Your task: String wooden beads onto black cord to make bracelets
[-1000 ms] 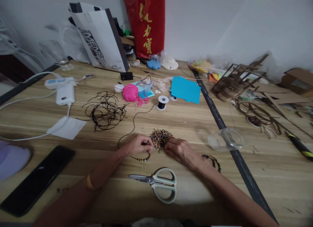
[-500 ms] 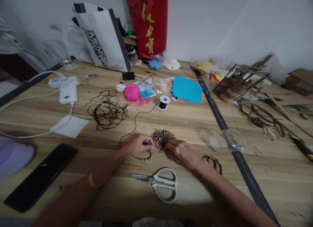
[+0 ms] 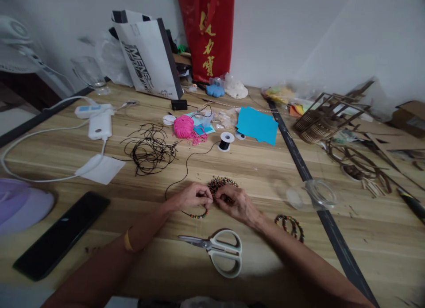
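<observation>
My left hand (image 3: 195, 196) is closed in a pinch on a black cord strung with small coloured beads. The beaded strand (image 3: 198, 216) hangs in a curve below its fingers. From there the black cord (image 3: 187, 166) runs back to a spool (image 3: 226, 142). My right hand (image 3: 235, 202) is closed too, its thumb and fingertips pinched close to the left fingertips; anything between them is too small to make out. Behind it lies a pile of loose multicoloured beads (image 3: 222, 181), partly covered by that hand. Scissors (image 3: 219, 248) with pale handles lie in front of both hands.
Finished-looking bead loops (image 3: 290, 226) lie right of my right forearm. A tangle of black cord (image 3: 149, 151), pink yarn (image 3: 183, 126) and blue sheets (image 3: 257, 124) are farther back. A black phone (image 3: 63, 235) lies at left, a clear round container (image 3: 320, 195) at right.
My right hand has moved from the bead pile leftward to my left fingertips, its fingers now pinched. My left hand keeps its hold on the strand. The view has shifted slightly.
</observation>
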The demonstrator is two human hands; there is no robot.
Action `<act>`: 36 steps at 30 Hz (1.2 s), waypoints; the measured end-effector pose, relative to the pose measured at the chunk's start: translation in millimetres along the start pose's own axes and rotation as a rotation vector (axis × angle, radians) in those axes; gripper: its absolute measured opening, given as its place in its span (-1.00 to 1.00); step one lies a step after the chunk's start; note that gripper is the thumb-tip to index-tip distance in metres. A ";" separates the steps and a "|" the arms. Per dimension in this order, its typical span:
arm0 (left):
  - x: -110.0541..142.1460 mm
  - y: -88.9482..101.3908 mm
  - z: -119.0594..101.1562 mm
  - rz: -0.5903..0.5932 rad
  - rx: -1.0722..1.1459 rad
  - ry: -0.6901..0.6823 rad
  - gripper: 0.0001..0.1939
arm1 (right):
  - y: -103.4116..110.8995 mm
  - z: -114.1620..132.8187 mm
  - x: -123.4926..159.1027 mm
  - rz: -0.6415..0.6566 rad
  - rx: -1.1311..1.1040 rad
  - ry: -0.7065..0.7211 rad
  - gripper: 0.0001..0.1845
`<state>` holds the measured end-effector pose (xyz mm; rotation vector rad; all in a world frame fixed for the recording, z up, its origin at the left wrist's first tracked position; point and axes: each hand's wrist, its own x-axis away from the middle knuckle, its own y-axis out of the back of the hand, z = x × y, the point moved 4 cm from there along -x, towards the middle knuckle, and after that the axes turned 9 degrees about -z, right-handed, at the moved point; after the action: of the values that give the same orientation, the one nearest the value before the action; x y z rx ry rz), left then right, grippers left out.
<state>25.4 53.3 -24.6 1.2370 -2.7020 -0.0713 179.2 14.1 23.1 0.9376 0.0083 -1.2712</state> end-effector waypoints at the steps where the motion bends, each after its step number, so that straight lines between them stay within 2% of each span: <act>1: 0.0 0.0 -0.9 -0.003 -0.005 -0.006 -0.80 | -0.9 -2.1 1.0 -0.026 -0.018 -0.004 -0.94; 5: 0.3 -0.5 -3.3 0.006 -0.012 -0.016 -0.81 | -1.0 -8.3 6.6 -0.090 -0.083 0.007 -0.91; 12: 0.5 -0.4 -3.1 0.017 0.005 -0.003 -0.77 | -0.3 -7.5 9.2 -0.052 -0.076 0.079 -0.91; 36: 1.7 -0.5 -2.8 0.019 0.026 0.005 -0.81 | -5.2 -7.7 10.5 -0.078 -0.114 0.111 -0.94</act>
<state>25.1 51.7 -21.7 1.2163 -2.7183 -0.0299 182.3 10.3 9.9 0.9153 0.2036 -1.2753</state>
